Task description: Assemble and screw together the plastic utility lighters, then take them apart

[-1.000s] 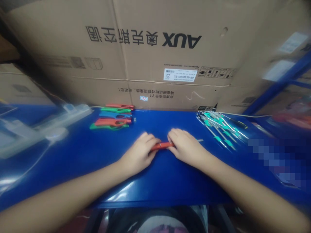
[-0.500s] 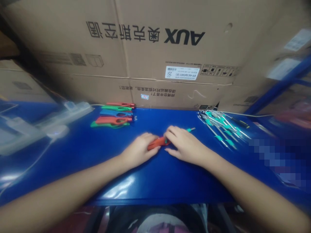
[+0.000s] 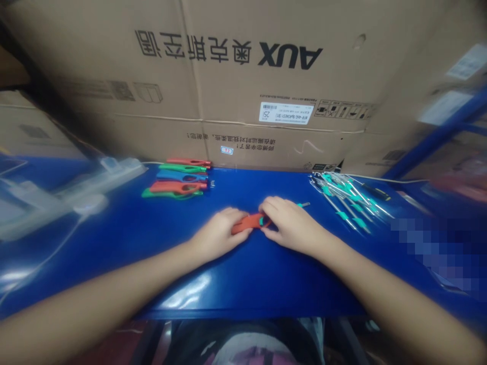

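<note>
Low over the table's middle, my left hand (image 3: 217, 235) is closed around the rear of an orange-red utility lighter handle (image 3: 249, 223). My right hand (image 3: 291, 225) is closed around its front end, the fingers curled over the opening there. A teal part (image 3: 262, 221) shows inside that opening. Past my right knuckles sticks out a thin rod (image 3: 305, 205) with a teal piece and a metal end. My right hand hides where the rod meets the handle.
Several red, green and blue lighter handles (image 3: 178, 176) lie stacked at the back left, small metal bits (image 3: 212, 184) beside them. Metal rods with teal pieces (image 3: 344, 197) lie at the back right near a screwdriver (image 3: 375, 191). A power strip (image 3: 95, 185) is left; a cardboard box (image 3: 228, 96) stands behind.
My right hand has shifted slightly right along the handle, showing more of the teal part in the opening. The left hand has stayed in place.
</note>
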